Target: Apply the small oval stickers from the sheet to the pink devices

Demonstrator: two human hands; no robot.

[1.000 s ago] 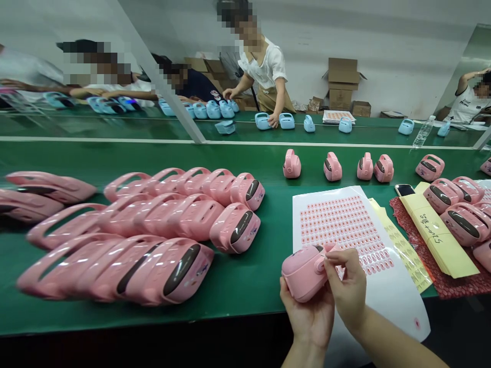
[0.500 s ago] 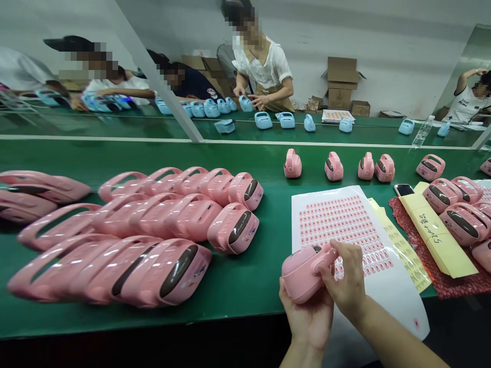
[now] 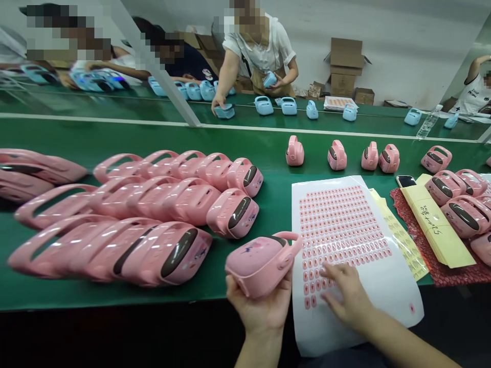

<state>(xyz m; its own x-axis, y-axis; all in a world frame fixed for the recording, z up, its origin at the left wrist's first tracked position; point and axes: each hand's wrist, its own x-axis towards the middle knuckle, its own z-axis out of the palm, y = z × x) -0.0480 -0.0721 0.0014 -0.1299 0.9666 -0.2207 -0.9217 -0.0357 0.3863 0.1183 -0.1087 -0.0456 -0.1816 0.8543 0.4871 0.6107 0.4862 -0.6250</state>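
My left hand [image 3: 261, 309] cradles a pink plastic handled device [image 3: 261, 266] from below, with its printed side up and its loop handle to the right. My right hand [image 3: 345, 291] lies flat on a white sheet of small pink-and-red labels [image 3: 399, 301], fingers apart and holding nothing. The lower left of the sheet shows gaps among the labels. The nearest of the packed pink devices [image 3: 169, 255] sits just left of my left hand.
Several rows of pink devices [image 3: 192, 199] fill the green belt [image 3: 268, 138] at left, and more stand beyond the sheet. At right are a yellow envelope [image 3: 437, 230] on red bubble wrap [image 3: 422, 260] and a phone [image 3: 405, 181]. Co-workers across a clear partition handle blue devices.
My left hand has moved left and turned the pink device over. My right hand has let go of the device and dropped onto the label sheet.
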